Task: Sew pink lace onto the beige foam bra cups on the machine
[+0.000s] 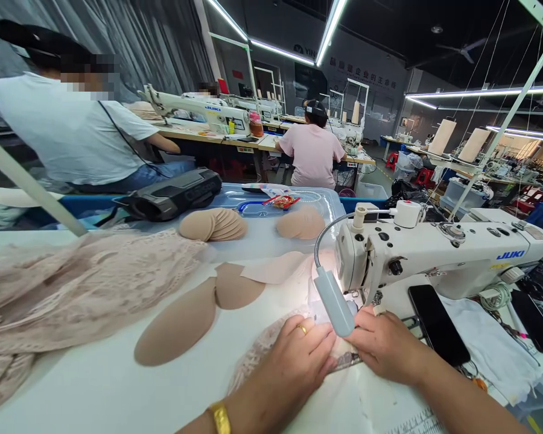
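Lace (pixel 257 352) at the machine (pixel 434 253)!
Left hand (pixel 298 349) and right hand (pixel 380 343) press it at the machine's near left end, fingers half-curled; pinching, can't tell. Stitching looks part-done; stacked pads (pixel 221 225), left of the machine, seem unused.

Gold ring (pixel 303 329) on left hand (pixel 301 346), gold bracelet (pixel 220 418), bare forearms (pixel 457 386).
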Demonstrator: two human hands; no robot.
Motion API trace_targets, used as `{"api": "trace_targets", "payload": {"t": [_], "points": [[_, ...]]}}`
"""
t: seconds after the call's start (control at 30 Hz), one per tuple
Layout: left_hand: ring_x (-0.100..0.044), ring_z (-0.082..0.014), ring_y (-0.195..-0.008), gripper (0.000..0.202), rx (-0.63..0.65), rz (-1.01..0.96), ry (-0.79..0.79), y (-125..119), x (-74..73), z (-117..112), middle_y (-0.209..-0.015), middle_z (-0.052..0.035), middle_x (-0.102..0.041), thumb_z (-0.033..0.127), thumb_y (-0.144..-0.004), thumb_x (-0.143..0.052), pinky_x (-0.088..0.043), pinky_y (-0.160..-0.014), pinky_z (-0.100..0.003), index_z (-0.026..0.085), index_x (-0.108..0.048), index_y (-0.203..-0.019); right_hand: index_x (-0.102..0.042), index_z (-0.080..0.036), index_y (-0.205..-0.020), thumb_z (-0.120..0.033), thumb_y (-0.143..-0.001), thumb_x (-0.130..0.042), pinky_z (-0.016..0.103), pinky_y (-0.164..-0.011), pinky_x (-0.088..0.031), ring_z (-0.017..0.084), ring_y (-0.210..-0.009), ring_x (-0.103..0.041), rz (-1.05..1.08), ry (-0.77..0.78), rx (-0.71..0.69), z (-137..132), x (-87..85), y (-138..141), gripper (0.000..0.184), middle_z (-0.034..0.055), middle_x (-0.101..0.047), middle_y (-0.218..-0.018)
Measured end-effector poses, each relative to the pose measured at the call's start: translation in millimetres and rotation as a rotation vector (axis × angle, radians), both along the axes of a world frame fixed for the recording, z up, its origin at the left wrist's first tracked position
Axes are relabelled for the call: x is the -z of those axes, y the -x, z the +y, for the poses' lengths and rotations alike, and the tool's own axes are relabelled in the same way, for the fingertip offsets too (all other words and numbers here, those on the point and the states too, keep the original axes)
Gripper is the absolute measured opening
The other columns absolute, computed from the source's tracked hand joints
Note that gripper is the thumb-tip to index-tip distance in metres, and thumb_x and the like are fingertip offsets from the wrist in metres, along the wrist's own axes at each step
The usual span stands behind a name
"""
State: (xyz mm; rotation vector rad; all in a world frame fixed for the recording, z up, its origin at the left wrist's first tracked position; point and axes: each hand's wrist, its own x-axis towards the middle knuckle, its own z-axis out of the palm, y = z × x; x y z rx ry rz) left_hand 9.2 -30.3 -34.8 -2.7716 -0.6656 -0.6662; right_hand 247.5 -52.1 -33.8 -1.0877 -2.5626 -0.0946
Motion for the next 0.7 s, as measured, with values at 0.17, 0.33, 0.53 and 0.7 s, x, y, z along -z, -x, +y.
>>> {"api": "trace_targets", "payload": {"t": [0.17,0.33,0.53,0.7], "points": [[-0.064,-0.0257,-0.091,0.010,0.085,0.066,0.217,6,-11.5,25,-0.096,-0.0029,-0.072,0.017,-0.099,-0.061,-0.047,-0.092,-0.044,0.020,-0.065,-0.091,-0.058,-0.022,-0.087,-0.004,-0.082,-0.058,0.031,-0.064,-0.034,0.019,-0.077,-0.048,-0.009,-0.036,0.061,1,8.5,1,0.019,0.0022,-0.062,-0.089],[-0.065,-0.0252,-0.101,0.008,0.141,0.025,0.242,11,-15.4,45,-0.101,-0.0023,-0.074,0.021,-0.101,-0.062,-0.044,-0.100,-0.042,0.023,-0.069,-0.098,-0.053,-0.023,-0.084,-0.006,-0.083,-0.057,0.032,-0.065,-0.034,0.020,-0.074,-0.046,0.012,-0.038,0.107,4,13.2,2,0.017,0.0023,-0.061,-0.088],[-0.065,-0.0250,-0.108,0.017,0.146,0.014,0.337,11,-16.8,49,-0.110,-0.0004,-0.075,0.016,-0.100,-0.062,-0.041,-0.105,-0.043,0.026,-0.072,-0.108,-0.053,-0.023,-0.088,-0.006,-0.084,-0.057,0.031,-0.068,-0.035,0.020,-0.075,-0.049,0.009,-0.008,0.122,6,11.5,5,0.018,0.0029,-0.063,-0.090],[-0.066,-0.0241,-0.104,0.018,0.164,-0.002,0.326,11,-18.2,49,-0.105,-0.0020,-0.076,0.016,-0.102,-0.057,-0.040,-0.112,-0.045,0.026,-0.072,-0.106,-0.053,-0.023,-0.089,-0.007,-0.084,-0.058,0.031,-0.067,-0.034,0.020,-0.076,-0.048,0.005,-0.018,0.149,4,12.0,4,0.017,0.0026,-0.063,-0.091]]}}
